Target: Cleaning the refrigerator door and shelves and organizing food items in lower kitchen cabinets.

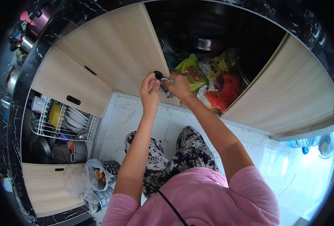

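In front of the open cupboard, my left hand (149, 86) is raised with its fingers closed in a pinch beside the dark oval handle (158, 75) of the cabinet door. My right hand (180, 86) is close by on the right, bent inward and slightly blurred, its fingers closed. Between the two runs a crumpled grey-and-white strip (167, 80), thin and soft-looking; whether it is cloth or plastic I cannot tell. Just beyond my right hand lies a green packet (192, 72). A red-orange plastic bag (226, 93) sits to its right inside the cupboard.
A pot (205, 44) stands deep in the dark cupboard. The right cupboard door (284, 83) is pale wood. At left, a white wire rack (42, 126) holds plates (75, 119) and a yellow bowl (55, 114). Buckets with bags (99, 177) stand on the tiled floor (131, 113).
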The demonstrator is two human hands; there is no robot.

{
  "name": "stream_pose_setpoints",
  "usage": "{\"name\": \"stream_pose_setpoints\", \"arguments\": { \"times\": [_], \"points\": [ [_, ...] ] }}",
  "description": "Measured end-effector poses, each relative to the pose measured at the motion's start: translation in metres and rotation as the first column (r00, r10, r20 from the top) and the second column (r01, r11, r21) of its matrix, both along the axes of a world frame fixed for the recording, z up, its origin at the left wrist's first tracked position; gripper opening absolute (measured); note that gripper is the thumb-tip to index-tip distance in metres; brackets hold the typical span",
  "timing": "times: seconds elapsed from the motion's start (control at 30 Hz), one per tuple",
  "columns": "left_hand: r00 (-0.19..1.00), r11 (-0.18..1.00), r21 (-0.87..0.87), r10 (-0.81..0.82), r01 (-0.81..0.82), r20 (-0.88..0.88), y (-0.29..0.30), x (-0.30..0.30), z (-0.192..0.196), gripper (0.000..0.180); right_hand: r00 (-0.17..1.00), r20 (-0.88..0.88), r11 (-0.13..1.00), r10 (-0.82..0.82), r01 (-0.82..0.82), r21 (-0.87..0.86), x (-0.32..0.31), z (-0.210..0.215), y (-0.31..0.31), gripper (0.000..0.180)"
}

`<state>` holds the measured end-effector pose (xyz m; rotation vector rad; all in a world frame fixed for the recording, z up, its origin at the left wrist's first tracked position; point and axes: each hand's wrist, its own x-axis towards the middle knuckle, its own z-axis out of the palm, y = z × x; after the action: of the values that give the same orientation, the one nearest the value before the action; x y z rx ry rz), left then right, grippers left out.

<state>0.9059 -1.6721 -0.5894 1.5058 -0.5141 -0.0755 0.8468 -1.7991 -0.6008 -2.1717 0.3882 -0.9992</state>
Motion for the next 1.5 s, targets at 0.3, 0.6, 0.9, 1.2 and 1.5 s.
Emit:
{"name": "stream_pose_setpoints", "arguments": {
  "times": [0.3,0.6,0.9,1.2,1.5],
  "points": [
    [0.981,0.982,0.043,-0.183,0.185,-0.058,-0.009,-0.017,0.005,0.024,0.964,-0.263,0.999,0.029,-0.034,-0.016,-0.027,-0.002,-0.019,0.025],
    [0.989,0.976,0.169,-0.143,0.137,0.025,-0.044,-0.069,0.016,0.058,0.999,0.012,0.999,0.041,-0.041,0.029,-0.091,-0.027,-0.039,0.033],
    [0.823,0.933,0.066,0.278,-0.355,0.495,-0.096,-0.065,0.023,0.108,0.965,-0.246,0.987,-0.089,0.119,0.110,-0.070,-0.055,-0.002,0.056],
    [0.724,0.883,0.141,0.265,-0.447,0.637,-0.046,0.019,0.024,0.110,0.986,-0.143,0.990,0.089,-0.072,0.124,-0.020,-0.059,0.025,0.056],
    [0.798,0.878,0.246,0.215,-0.410,0.562,0.009,0.067,0.022,0.108,0.990,-0.025,0.899,0.136,-0.113,0.423,-0.051,-0.040,0.038,0.038]
  ]
}}
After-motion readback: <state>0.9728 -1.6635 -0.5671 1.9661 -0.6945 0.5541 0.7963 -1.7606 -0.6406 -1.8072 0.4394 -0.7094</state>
